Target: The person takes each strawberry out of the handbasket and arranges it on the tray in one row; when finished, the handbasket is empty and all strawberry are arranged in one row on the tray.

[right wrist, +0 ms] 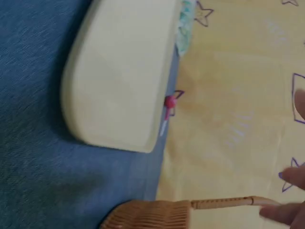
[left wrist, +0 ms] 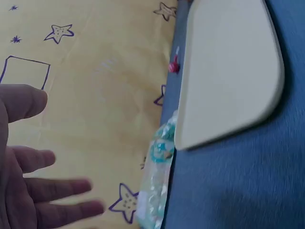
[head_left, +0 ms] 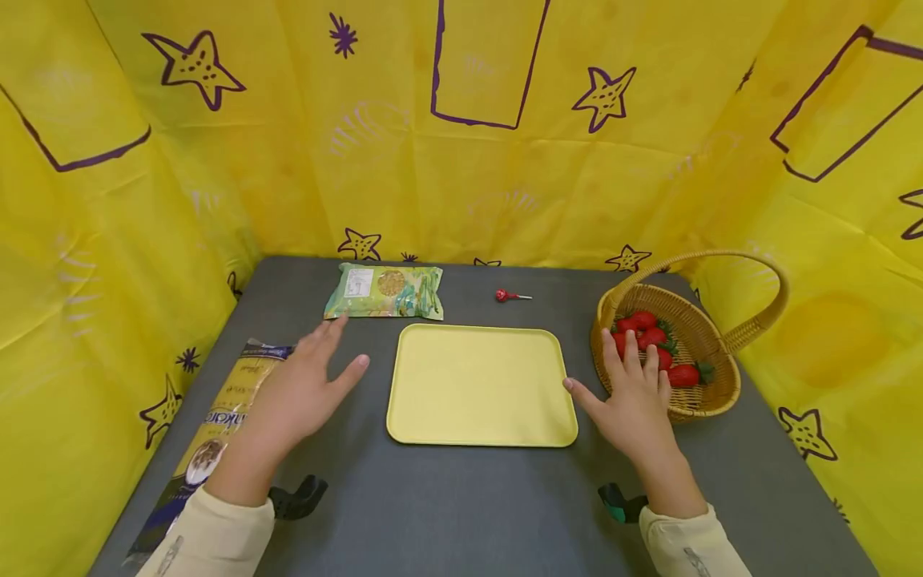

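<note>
My left hand (head_left: 306, 393) hovers with spread fingers over the left of the table, holding nothing. Below it lies a long gold and dark blue packet (head_left: 223, 433), partly hidden by the hand and forearm. A green snack packet (head_left: 389, 292) lies just beyond the fingertips. My right hand (head_left: 634, 401), fingers also extended, is between the yellow tray (head_left: 483, 385) and the wicker basket (head_left: 714, 397), overlapping the basket's near left side in the head view. Several red strawberries (head_left: 685, 374) sit inside the basket. Behind the tray is a red lollipop (head_left: 502, 296) with a white stick.
A dark grey table (head_left: 447, 513) carries everything. Yellow cloth (head_left: 469, 192) with purple stars hangs around its back and both sides. The basket's tall arched handle (head_left: 775, 308) rises at the right. Dark wrist straps (head_left: 299, 498) show at both wrists.
</note>
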{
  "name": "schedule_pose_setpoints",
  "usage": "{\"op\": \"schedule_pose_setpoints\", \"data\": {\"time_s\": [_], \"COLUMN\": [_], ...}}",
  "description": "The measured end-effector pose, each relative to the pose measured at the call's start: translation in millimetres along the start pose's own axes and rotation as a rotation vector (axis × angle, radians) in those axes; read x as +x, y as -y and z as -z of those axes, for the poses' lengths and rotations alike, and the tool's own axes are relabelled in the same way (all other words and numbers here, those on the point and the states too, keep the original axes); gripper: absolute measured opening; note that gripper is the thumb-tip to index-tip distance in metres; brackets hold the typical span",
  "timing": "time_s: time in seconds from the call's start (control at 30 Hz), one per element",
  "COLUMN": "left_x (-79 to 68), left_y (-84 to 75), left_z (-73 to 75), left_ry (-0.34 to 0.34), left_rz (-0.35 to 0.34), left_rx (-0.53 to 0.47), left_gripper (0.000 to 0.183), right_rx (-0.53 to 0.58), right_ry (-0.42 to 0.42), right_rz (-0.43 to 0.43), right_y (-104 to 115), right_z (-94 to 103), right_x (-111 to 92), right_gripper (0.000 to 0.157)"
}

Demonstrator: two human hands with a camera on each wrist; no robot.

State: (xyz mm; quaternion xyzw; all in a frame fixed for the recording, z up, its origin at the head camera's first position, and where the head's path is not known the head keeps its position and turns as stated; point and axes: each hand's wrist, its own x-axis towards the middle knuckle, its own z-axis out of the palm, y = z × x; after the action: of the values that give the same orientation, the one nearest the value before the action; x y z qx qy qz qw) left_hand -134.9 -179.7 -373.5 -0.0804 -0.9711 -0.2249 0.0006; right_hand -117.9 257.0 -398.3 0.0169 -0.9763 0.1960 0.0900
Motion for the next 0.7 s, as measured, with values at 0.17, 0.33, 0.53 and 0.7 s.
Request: {"op": "schedule_pose_setpoints", "data": {"time_s": [0.17,0.33,0.53,0.7], "left_x": [18.7,54.7,83.3,87.1], "left_y": [-2.8,1.4,7.6,12.1], "left_z": [-11.3,-42.7,-92.2,-108.0], "left_ry": [0.048,0.170,0.295,0.230], "left_rz": [0.028,0.170,0.348,0.424], "left_rx": [-0.327,-0.555,-0.667,-0.721], "left_gripper": [0.066,0.052,0.054,0.051], "right_rx": [0.222,0.357,0.421,0.616], "right_ry": [-0.071,-0.119,-0.168,-0.210], "right_rz": [0.089,0.048,-0.047,-0.174], "right_y": [1,-1,-19,-38], "right_z": [10.7,27.7,48.2,71.2], "right_x": [1,-5,0,31], "right_gripper": [0.063,0.039,0.031,0.031]}}
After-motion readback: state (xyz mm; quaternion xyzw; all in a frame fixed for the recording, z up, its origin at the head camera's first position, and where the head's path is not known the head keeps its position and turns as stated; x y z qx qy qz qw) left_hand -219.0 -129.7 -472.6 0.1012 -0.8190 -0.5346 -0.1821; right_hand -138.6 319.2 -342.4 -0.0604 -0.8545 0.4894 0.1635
